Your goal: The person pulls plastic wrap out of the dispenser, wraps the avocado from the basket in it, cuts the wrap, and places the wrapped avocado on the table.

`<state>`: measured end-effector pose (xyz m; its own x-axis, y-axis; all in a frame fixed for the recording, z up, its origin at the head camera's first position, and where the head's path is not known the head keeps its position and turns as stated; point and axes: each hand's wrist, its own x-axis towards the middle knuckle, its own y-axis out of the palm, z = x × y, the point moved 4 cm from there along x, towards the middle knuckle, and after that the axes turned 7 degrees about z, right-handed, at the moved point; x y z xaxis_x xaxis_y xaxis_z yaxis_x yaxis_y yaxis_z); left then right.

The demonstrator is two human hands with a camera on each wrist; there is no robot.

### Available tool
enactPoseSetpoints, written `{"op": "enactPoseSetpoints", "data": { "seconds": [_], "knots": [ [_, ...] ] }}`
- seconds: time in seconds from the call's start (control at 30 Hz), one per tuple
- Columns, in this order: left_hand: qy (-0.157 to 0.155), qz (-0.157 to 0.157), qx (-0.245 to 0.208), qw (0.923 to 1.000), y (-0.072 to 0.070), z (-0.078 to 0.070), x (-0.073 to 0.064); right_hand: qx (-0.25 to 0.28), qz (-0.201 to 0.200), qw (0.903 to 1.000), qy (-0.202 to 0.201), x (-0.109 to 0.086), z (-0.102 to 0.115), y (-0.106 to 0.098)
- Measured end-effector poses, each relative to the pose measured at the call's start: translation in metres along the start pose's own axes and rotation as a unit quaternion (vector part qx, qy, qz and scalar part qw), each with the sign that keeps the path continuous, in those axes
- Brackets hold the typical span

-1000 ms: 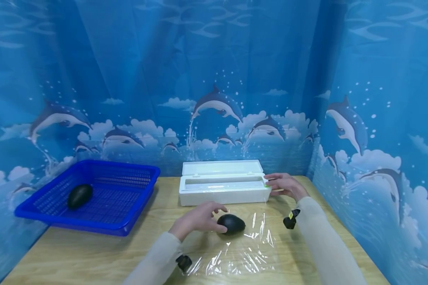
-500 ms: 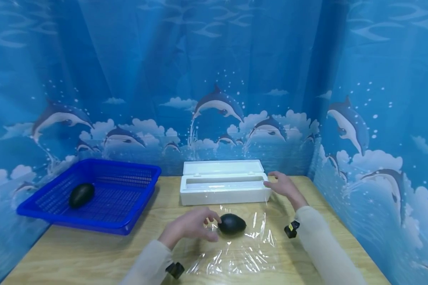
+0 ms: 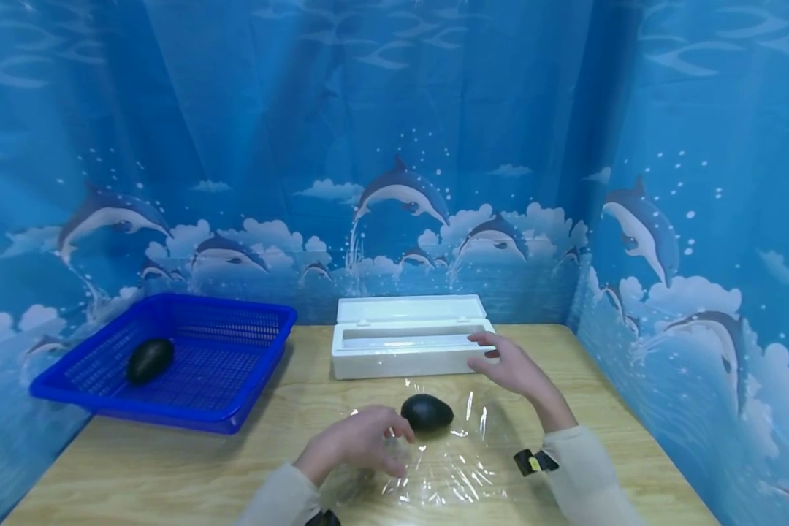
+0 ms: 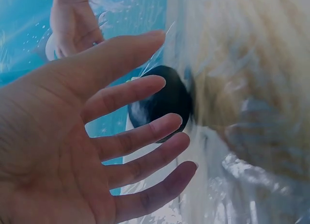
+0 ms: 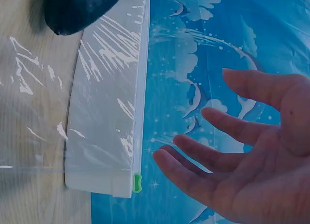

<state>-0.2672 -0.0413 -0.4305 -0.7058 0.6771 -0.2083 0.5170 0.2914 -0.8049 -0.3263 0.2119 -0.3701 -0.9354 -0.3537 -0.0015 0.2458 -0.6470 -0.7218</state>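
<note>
Left hand: the left hand is hovering just beside the near egg-shaped object, fingers spread and slightly bent, gripping nothing; contact is hard to tell.
Right hand: the right hand is hanging near the white box's right end, fingers loosely parted, holding nothing.
Near egg-shaped object: the dark piece is lying between the white box and the table's front edge, clear film spreading around it.
White box: its lid is standing raised, toward the table's back edge.
Blue basket: the basket is covering the table's back-left corner, holding another dark egg-shaped object.
</note>
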Motion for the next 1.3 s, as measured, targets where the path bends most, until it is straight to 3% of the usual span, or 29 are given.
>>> {"op": "enactPoseSetpoints", "data": {
  "seconds": [0.3, 0.73, 1.07, 1.3],
  "knots": [
    [0.04, 0.01, 0.031, 0.9987, 0.013, -0.011, -0.001, 0.013, 0.036, 0.9991, -0.02, -0.011, 0.01, 0.016],
    [0.059, 0.015, 0.054, 0.9967, 0.021, -0.014, -0.002, -0.003, 0.057, 0.996, -0.069, -0.014, 0.015, 0.021],
    [0.013, 0.041, 0.04, 0.9983, 0.031, -0.014, -0.003, 0.001, 0.067, 0.9953, -0.071, -0.015, 0.019, 0.023],
    [0.022, 0.057, 0.064, 0.9961, 0.032, -0.013, -0.003, 0.0, 0.072, 0.995, -0.069, -0.015, 0.02, 0.025]
  ]
}}
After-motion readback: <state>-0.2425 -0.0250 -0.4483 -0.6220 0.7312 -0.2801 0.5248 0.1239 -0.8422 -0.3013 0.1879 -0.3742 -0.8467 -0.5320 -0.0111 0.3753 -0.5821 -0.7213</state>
